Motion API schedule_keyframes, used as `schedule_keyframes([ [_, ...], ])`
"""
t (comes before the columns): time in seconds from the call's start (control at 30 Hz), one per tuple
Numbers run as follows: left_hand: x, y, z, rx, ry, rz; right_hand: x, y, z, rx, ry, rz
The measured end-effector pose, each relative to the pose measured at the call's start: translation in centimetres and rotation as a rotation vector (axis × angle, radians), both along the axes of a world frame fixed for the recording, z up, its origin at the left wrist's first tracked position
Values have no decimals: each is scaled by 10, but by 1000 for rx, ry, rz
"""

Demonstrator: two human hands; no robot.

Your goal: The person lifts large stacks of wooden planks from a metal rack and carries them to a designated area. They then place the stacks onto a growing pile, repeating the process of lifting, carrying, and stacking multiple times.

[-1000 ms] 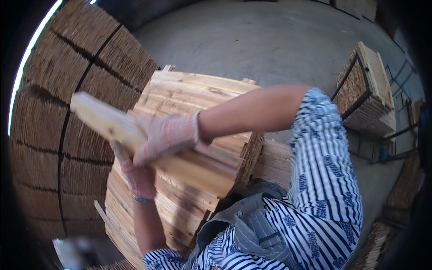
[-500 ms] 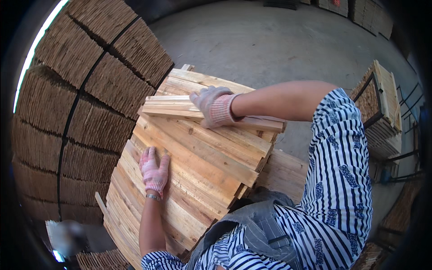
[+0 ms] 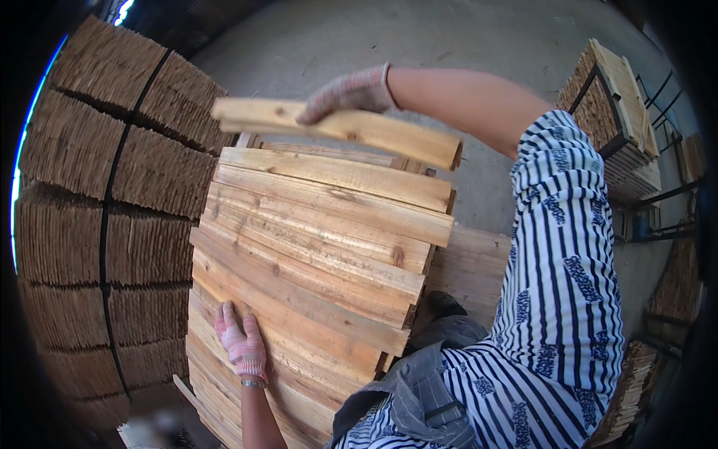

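Right gloved hand (image 3: 350, 91) grips a pale rough-sawn wooden plank (image 3: 336, 129) above the stacked light-brown boards (image 3: 321, 247). Left gloved hand (image 3: 241, 342) lies flat, fingers together, on the stack.

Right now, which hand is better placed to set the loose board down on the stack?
The right hand. It already grips the loose board above the far end of the stack. The left hand lies flat on the stack's near boards, apart from that board.

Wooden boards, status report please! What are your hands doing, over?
Right hand gripping plank bundle above stack. Left hand flat on stacked boards. Nothing in the way.
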State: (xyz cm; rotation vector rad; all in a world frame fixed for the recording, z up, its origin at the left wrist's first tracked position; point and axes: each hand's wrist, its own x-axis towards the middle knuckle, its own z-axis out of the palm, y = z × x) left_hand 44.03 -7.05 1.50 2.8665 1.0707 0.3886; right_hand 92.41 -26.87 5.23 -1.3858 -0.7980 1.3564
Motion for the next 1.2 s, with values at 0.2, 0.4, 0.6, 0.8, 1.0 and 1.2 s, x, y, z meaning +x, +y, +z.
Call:
schedule_keyframes([
  [0.2, 4, -5, -1, 1, 1, 7, -30, -4, -16, -31, 34, -27],
  [0.4, 6, -6, 7, 82, 40, -14, -39, -13, 15, -142, -245, 44],
  [0.6, -1, -9, 7, 103, -15, 47, -79, 29, 64, -255, -1133, 148],
  [0.8, -1, -16, 10, -16, -167, 60, -95, 35, 28, -62, -1421, -22],
  [1.0, -48, -4, 33, -629, -273, -56, -123, 24, 54, -12, -993, -170],
  [1.2, -169, 5, 79, -331, -195, 189, -170, -90, 82, 379, -472, -470],
])
